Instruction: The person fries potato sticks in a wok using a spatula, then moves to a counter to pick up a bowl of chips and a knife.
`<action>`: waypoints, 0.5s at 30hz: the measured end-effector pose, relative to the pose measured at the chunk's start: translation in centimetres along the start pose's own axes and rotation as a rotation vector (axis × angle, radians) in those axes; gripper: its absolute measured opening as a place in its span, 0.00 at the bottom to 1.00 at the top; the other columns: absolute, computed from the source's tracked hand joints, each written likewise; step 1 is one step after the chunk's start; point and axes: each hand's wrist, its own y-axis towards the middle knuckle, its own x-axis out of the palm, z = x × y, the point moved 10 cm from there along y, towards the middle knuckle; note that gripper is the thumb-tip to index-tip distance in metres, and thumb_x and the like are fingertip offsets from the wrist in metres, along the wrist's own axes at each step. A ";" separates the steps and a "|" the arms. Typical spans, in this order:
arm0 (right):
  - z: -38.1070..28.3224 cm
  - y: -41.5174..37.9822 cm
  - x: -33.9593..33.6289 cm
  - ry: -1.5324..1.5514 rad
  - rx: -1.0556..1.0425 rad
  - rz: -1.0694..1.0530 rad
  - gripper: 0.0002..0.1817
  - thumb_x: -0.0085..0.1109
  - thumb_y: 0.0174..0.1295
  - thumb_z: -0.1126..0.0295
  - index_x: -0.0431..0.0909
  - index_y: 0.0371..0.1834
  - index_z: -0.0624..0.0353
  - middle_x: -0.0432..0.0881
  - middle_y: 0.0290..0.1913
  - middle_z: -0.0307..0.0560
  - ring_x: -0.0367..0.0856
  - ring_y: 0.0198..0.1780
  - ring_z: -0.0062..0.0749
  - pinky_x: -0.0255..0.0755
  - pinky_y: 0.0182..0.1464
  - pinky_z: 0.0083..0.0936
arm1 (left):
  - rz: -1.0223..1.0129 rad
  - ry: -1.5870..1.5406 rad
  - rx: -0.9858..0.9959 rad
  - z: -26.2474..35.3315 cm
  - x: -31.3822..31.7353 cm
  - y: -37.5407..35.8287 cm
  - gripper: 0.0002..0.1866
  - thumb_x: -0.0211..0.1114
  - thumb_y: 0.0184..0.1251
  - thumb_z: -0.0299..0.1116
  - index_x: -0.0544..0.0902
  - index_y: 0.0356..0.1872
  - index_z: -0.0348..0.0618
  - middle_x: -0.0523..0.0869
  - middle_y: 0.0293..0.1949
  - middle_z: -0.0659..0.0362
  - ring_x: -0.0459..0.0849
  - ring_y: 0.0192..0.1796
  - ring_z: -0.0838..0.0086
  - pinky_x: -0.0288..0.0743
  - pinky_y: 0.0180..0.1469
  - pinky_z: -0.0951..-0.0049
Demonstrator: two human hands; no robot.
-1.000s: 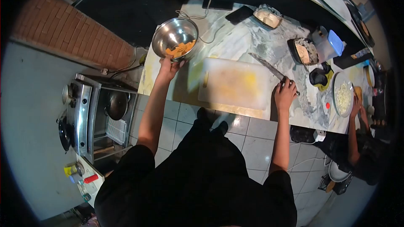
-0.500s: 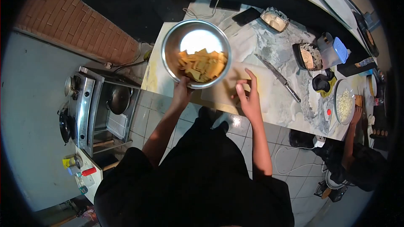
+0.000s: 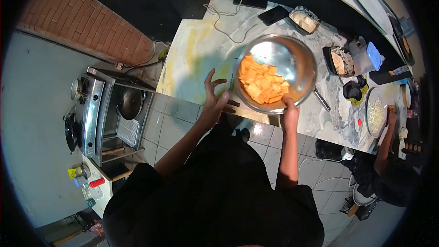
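Observation:
My right hand (image 3: 289,110) grips the near rim of a shiny metal bowl (image 3: 299,64), thumb inside and fingers under it. Flat orange pieces (image 3: 263,82), cut from something I cannot identify, lie heaped on the bowl's left side. The bowl is held over the marble counter and hides most of a knife (image 3: 322,99), whose handle shows at its right. To the left of the bowl, apart from it, my left hand (image 3: 216,103) hangs with its fingers spread, holding nothing. A pale cutting board (image 3: 254,115) shows only as a strip under the bowl.
A plate of chopped white pieces (image 3: 376,116) stands at the right, by another person's hand (image 3: 392,118). Two foil-lined tubs (image 3: 303,20), a blue-lidded container (image 3: 368,58) and a phone (image 3: 273,15) line the counter's back. A metal stove (image 3: 93,114) stands at left.
The bowl has moved to the right, from my left hand into my right. My left hand has let go, and the orange pieces have shifted within the bowl.

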 end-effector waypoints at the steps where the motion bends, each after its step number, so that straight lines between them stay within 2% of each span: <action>1: 0.1 0.0 -1.0 0.057 0.008 0.033 0.17 0.55 0.60 0.70 0.74 0.49 0.70 0.81 0.43 0.48 0.81 0.44 0.34 0.75 0.51 0.28 | -0.017 -0.010 -0.017 -0.4 -0.5 0.3 0.42 0.56 0.73 0.40 0.35 0.76 0.58 0.61 0.64 0.44 0.87 0.44 0.56 0.87 0.35 0.64; 2: 0.4 0.1 -1.6 0.089 0.021 0.048 0.16 0.54 0.61 0.72 0.74 0.49 0.70 0.80 0.43 0.48 0.81 0.45 0.33 0.75 0.51 0.29 | -0.028 -0.017 -0.029 -0.8 -0.7 0.6 0.43 0.57 0.73 0.45 0.36 0.76 0.61 0.60 0.65 0.44 0.88 0.39 0.56 0.86 0.33 0.65; 3: 0.6 -0.1 -2.2 0.091 0.018 0.061 0.16 0.54 0.61 0.72 0.74 0.49 0.70 0.80 0.43 0.48 0.81 0.45 0.33 0.75 0.51 0.29 | -0.041 -0.018 -0.034 -1.2 -0.6 0.9 0.43 0.57 0.73 0.45 0.36 0.76 0.61 0.60 0.65 0.44 0.88 0.39 0.56 0.86 0.33 0.65; 5: -0.1 -0.6 -3.0 -0.204 -0.073 0.100 0.15 0.53 0.61 0.73 0.73 0.49 0.69 0.80 0.43 0.48 0.80 0.45 0.32 0.74 0.51 0.27 | -0.086 0.001 -0.191 -3.5 -0.1 1.4 0.44 0.58 0.72 0.47 0.36 0.76 0.59 0.60 0.65 0.43 0.88 0.40 0.56 0.86 0.30 0.67; 6: -0.1 -0.9 -3.0 -0.198 -0.074 0.113 0.15 0.53 0.61 0.73 0.73 0.49 0.69 0.80 0.43 0.48 0.80 0.45 0.32 0.74 0.51 0.27 | -0.099 0.005 -0.194 -4.0 0.2 1.9 0.44 0.58 0.72 0.47 0.36 0.76 0.59 0.60 0.65 0.43 0.88 0.40 0.56 0.86 0.30 0.67; 9: 0.6 -2.7 -3.1 0.007 -0.057 0.167 0.15 0.52 0.62 0.69 0.74 0.47 0.68 0.80 0.42 0.47 0.76 0.40 0.27 0.71 0.42 0.24 | -0.176 0.043 -0.245 -5.1 2.1 2.0 0.43 0.55 0.73 0.50 0.35 0.77 0.57 0.61 0.66 0.42 0.88 0.41 0.56 0.86 0.29 0.67; 12: 2.8 -2.6 -3.1 -0.152 0.075 0.118 0.14 0.53 0.61 0.69 0.76 0.45 0.68 0.80 0.40 0.46 0.75 0.38 0.27 0.70 0.39 0.24 | -0.210 0.003 -0.128 -4.2 3.0 2.3 0.43 0.52 0.74 0.54 0.35 0.77 0.54 0.62 0.67 0.42 0.88 0.41 0.57 0.87 0.30 0.67; 14: 5.0 -1.6 -3.4 -0.080 0.021 0.132 0.12 0.54 0.61 0.70 0.77 0.42 0.67 0.80 0.39 0.44 0.76 0.39 0.27 0.70 0.41 0.23 | -0.186 0.224 -0.047 -5.1 1.9 3.2 0.44 0.50 0.73 0.59 0.36 0.77 0.54 0.61 0.68 0.43 0.88 0.42 0.58 0.87 0.30 0.67; 15: 4.3 -2.2 -2.4 -0.043 -0.007 0.134 0.11 0.55 0.61 0.71 0.77 0.42 0.67 0.80 0.39 0.44 0.76 0.39 0.27 0.71 0.43 0.23 | -0.192 0.225 -0.040 -4.6 2.1 3.2 0.44 0.50 0.73 0.59 0.36 0.77 0.54 0.61 0.68 0.43 0.88 0.42 0.58 0.87 0.30 0.67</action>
